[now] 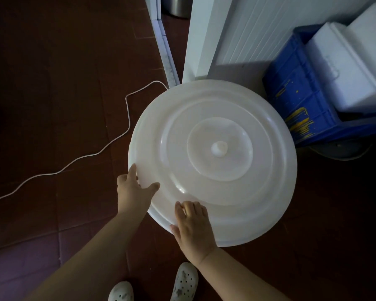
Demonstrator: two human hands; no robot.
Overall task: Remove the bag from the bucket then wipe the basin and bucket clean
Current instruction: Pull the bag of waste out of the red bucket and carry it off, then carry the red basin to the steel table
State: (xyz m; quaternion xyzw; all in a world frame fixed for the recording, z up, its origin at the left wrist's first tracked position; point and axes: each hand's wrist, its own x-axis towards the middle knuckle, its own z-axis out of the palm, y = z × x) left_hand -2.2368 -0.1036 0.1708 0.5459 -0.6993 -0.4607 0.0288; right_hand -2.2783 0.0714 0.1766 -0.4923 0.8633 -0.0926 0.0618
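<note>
1. Basin [213, 157], a big round white plastic one, was turned upside down with its ringed underside and a small central nub facing the camera; it filled the middle of the view above the dark red tiled floor [52, 94].
2. Whether a bucket stood under the basin could not be told, since the basin hid whatever was beneath it.
3. Left hand [135, 191] gripped the basin's near-left rim: the thumb lay on the upper surface and the fingers curled round the edge.
4. Right hand [192, 229] rested on the near edge of the basin, palm down, with the fingers bent onto the sloping wall and the thumb along the rim; it appeared to hold that rim.
5. Both bare forearms reached in from the bottom of the view.
6. Two white perforated clogs [183, 281] showed on the floor below the hands.
7. White cable [126, 118] snaked across the tiles from the left edge up toward the basin's far-left side.
8. Blue plastic crate [300, 98], streaked with yellow paint, stood just right of the basin, with white foam boxes [345, 68] stacked in it.
9. White ribbed panel [254, 31] rose behind the basin, next to a white door frame [165, 51].
</note>
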